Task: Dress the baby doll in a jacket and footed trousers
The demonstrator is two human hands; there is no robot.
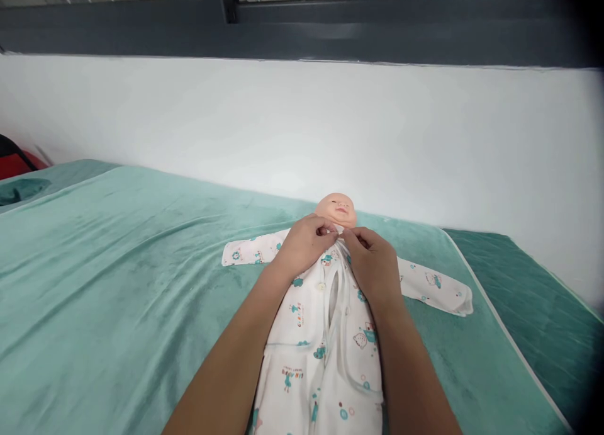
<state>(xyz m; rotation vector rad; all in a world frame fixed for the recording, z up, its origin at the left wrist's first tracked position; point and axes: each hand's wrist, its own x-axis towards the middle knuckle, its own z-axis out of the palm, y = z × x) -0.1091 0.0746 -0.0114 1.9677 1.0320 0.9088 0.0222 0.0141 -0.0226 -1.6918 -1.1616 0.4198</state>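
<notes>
A baby doll [337, 208] lies on its back, dressed in a white printed romper [293, 322] with both sleeves spread sideways. At the neckline, just below the doll's chin, my left hand [309, 241] pinches the romper's collar edge. My right hand [370, 255] pinches the other side of the collar, its fingertips almost touching those of the left. Below the hands the front hangs partly apart along its button line, with a pale button [321, 286] showing. The exact spot between my fingertips is too small to make out.
The doll rests on a light green blanket [141, 265] with soft folds. Darker green bedding [533, 277] shows at the right. Behind stands a white wall [236, 120] under a dark window frame [377, 38]. A red and black object [16, 161] is at the far left.
</notes>
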